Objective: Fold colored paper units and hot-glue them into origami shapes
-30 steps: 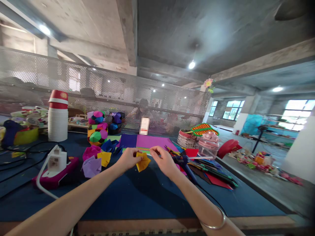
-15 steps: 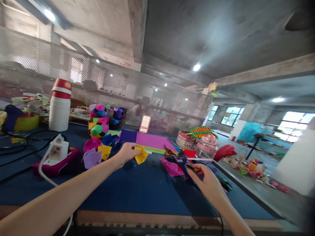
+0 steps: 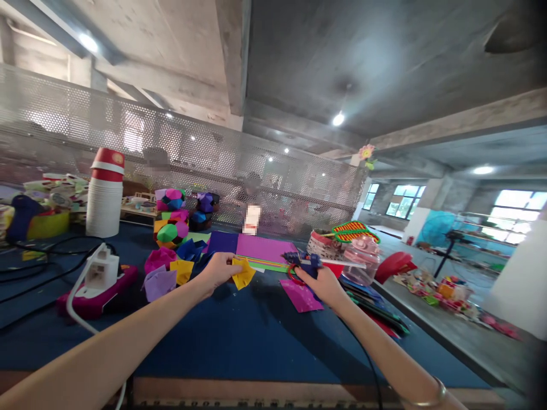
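My left hand (image 3: 219, 269) pinches a folded yellow paper piece (image 3: 243, 273) over the blue table mat. To the right, my right hand (image 3: 328, 285) is wrapped round a dark blue glue gun (image 3: 306, 262), held above the mat with its nozzle toward the left. A pale glue stick (image 3: 350, 264) sticks out of its back end. Below the gun lies a magenta paper sheet (image 3: 302, 296). Red-handled scissors (image 3: 294, 274) show partly behind the gun. Left of my left hand sit folded papers: a yellow one (image 3: 183, 272), a lilac one (image 3: 160, 282) and a blue one (image 3: 190, 249).
Several coloured paper balls (image 3: 171, 232) stand at the back left. Stacked paper cups (image 3: 104, 199) and a purple power strip (image 3: 102, 290) are farther left. Purple sheets (image 3: 267, 249) lie at the back; a clear jar (image 3: 361, 262) stands right. The gun's cable (image 3: 367, 353) hangs over the front edge.
My right hand has closed round the glue gun and moved it up and slightly left. My left hand keeps hold of the yellow paper, nearly unmoved.
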A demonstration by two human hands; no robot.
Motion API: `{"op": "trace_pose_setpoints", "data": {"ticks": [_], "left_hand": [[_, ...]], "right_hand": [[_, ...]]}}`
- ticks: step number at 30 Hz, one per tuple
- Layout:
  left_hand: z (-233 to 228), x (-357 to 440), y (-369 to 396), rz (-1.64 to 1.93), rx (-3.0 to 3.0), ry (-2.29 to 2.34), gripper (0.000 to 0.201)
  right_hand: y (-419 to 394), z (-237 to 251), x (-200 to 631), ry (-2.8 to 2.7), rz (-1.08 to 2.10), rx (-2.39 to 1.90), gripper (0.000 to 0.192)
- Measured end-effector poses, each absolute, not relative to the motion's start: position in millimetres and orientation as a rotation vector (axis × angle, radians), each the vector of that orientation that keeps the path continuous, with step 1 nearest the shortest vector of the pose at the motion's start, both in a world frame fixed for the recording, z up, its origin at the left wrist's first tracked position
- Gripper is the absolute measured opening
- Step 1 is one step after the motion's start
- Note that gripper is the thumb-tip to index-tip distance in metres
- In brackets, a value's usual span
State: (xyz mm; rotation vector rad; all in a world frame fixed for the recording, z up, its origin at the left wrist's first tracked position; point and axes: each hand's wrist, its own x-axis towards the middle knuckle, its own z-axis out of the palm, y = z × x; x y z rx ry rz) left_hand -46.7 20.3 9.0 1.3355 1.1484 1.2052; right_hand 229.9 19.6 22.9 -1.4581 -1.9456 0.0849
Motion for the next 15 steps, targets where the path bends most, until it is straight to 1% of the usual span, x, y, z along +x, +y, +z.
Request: {"op": "trace_pose_setpoints", "data": {"ticks": [3,7,11,15], "left_hand": [[8,-49,23,1.241,1.355,1.132,0.012],[5,-53,30,1.275,1.376,1.176,0.008],[0,-55,36,1.276,1.441,1.194,0.009],[-8,-57,43,1.272,1.617,1.261,0.010]], "right_hand": [[19,33,198,-1.963,-0.033,-1.332,0.041],[14,25,166,-1.996,-0.124,-1.216,0.036],[11,9,161,-2.049,-0.334,-1.032,0.026],[10,2,166,-2.106,-0.365,-0.906,0.019]]}}
